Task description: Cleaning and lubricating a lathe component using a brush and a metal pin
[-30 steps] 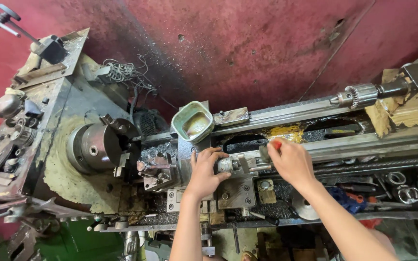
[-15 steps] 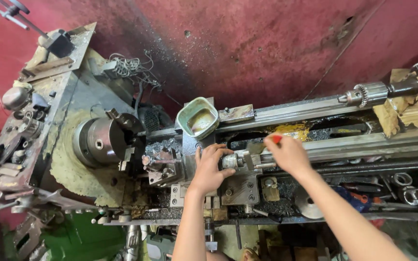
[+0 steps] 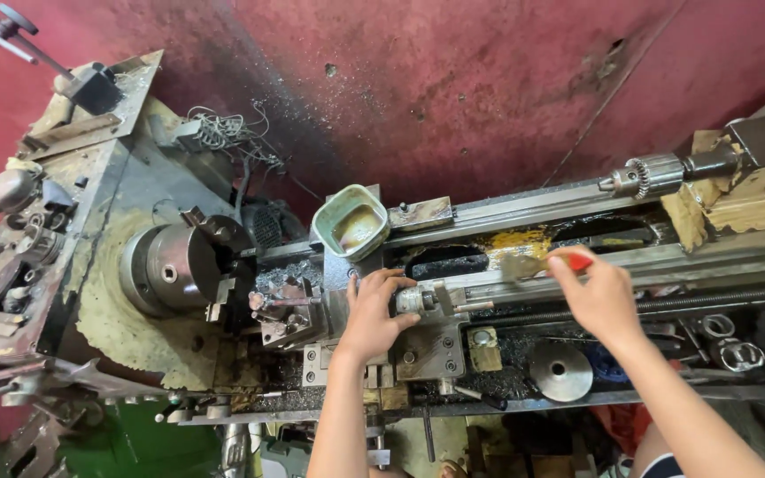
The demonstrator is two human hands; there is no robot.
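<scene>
Left hand (image 3: 372, 317) resting on the lathe carriage (image 3: 418, 341), fingers (image 3: 393, 285) curled loosely around the small handle and dial (image 3: 416, 299) just ahead of the fingertips, likely to steady the slide while the other hand works. Grip partial rather than clenched: thumb under, knuckles up, wrist straight, forearm rising from the bottom edge of the view.

Right hand (image 3: 597, 296) reaching across the bed ways (image 3: 710, 252), fingers pinched tight on the red handle (image 3: 579, 261) of a small brush (image 3: 524, 265). Bristles pointing left from the fingertips, lying on the rail near a yellowish smear of grease or chips (image 3: 515, 239), so probably held low and flat to sweep swarf off the sliding surface. Wrist bent slightly down, forearm coming in from the lower right.

Just beyond the left fingertips, a square green cup (image 3: 351, 221) with brownish liquid, parked on the carriage within easy reach. Farther left of those fingers, the tool post (image 3: 289, 310) and then the empty chuck (image 3: 174, 265). Well beyond the right knuckles, a drill chuck (image 3: 652, 175) in the tailstock. Below the right palm, a round metal disc (image 3: 560, 370) among loose parts in the tray.
</scene>
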